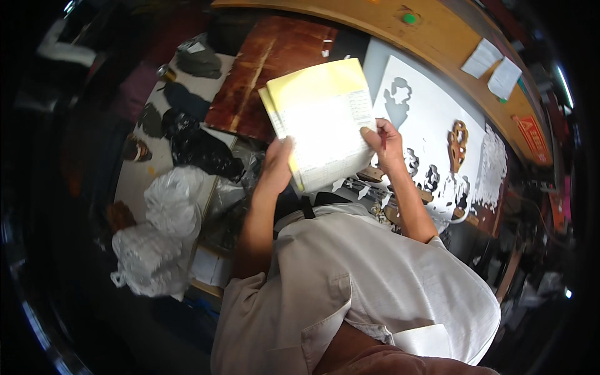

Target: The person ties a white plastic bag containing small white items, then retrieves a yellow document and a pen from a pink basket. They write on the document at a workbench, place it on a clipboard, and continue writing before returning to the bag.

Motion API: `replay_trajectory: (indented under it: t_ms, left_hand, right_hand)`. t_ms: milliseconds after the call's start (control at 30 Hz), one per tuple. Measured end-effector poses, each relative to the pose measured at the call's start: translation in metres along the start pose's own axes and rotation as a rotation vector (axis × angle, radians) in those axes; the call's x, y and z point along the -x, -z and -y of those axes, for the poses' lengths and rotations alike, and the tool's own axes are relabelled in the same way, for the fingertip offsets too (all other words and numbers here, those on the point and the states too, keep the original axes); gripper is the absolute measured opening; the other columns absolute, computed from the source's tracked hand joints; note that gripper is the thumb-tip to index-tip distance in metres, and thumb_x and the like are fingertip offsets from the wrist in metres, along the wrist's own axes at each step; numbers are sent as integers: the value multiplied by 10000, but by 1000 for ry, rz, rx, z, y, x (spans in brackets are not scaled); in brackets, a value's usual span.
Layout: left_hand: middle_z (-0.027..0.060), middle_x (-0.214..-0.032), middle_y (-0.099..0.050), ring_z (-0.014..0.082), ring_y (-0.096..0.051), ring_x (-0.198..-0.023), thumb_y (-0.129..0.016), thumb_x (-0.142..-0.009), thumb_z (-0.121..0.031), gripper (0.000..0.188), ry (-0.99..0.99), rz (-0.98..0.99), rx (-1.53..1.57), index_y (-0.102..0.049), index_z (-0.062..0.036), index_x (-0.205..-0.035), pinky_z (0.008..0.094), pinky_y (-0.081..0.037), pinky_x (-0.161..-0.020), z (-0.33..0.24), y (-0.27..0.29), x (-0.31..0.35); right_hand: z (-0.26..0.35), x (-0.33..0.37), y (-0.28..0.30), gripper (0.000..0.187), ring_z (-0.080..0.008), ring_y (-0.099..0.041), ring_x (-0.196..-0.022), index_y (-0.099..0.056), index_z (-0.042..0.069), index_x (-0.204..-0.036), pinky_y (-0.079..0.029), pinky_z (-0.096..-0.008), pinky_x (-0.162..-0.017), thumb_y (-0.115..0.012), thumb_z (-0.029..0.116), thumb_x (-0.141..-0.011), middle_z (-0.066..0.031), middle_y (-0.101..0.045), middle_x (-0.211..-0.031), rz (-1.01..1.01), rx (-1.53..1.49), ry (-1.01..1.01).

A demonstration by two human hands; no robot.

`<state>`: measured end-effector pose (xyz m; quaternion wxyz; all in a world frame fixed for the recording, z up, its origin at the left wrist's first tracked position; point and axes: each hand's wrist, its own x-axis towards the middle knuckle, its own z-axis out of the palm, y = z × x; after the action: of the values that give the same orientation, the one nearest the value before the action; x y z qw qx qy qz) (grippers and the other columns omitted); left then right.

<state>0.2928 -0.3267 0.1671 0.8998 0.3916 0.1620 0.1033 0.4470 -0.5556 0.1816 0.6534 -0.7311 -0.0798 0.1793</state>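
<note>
Between my hands is a stack of printed paper forms (331,128), white under bright glare with a yellow upper band and yellow sheets behind. My left hand (277,164) is closed on the stack's left edge, thumb over the front. At the right edge my right hand (387,147) pinches the paper with its thumb on top. Something thin and dark red shows by its fingers, too small to name. The stack is held up, tilted, over the work table. To the right of it lies a white sheet (431,119) with ornate cut-outs, and on that a brown openwork piece (458,147).
A reddish-brown board (250,81) lies behind the papers. On the left stand white plastic bags (172,200), a black plastic bag (203,150), a can (165,73) and dark gloves or cloths (187,100). A wooden shelf edge (431,53) runs across the back right.
</note>
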Motion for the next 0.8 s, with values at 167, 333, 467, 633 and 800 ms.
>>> replay_trajectory:
  t_ms: [167, 333, 467, 633, 800]
  left_hand:
    - [154, -1272, -676, 182, -650, -1108, -606, -1041, -162, 406, 115, 177, -227, -565, 101, -1348, 338, -519, -969, 40, -86, -58]
    - [160, -1250, -679, 196, -658, -1081, -608, -1037, -185, 439, 246, 319, -189, -552, 122, -1345, 340, -520, -962, 95, -142, -100]
    - [214, -1235, -657, 284, -632, -1139, -647, -995, -228, 484, 123, 128, -791, -551, 103, -1336, 394, -504, -989, 133, -153, -139]
    - [215, -1282, -611, 412, -550, -1233, -712, -900, -153, 388, -516, 145, -1465, -648, 20, -1241, 473, -465, -1040, 164, -149, -139]
    - [156, -1352, -596, 385, -510, -1306, -760, -856, -173, 392, -787, 432, -1546, -697, -19, -1212, 525, -421, -1090, 199, -173, -157]
  right_hand:
    - [25, 12, 81, 299, -124, -667, -917, -655, -31, -1178, -531, -263, -847, -779, 104, -942, -72, -738, -1038, -346, 65, 163]
    - [17, 9, 163, 299, -109, -659, -900, -656, -34, -1180, -523, -235, -838, -779, 66, -926, -55, -729, -1013, -520, 156, 157]
    - [-26, -34, 195, 455, -123, -639, -830, -660, -63, -1244, -518, -257, -760, -806, 190, -896, -72, -716, -956, -533, 284, -58]
    - [-40, -54, 243, 522, -322, -701, -1045, -605, 15, -1389, -551, -389, -928, -733, 250, -941, -234, -722, -1131, -596, 984, 163]
    - [-27, -87, 250, 501, -162, -668, -841, -491, 63, -1536, -558, -307, -794, -468, 336, -1117, -119, -737, -1016, -131, 29, 188]
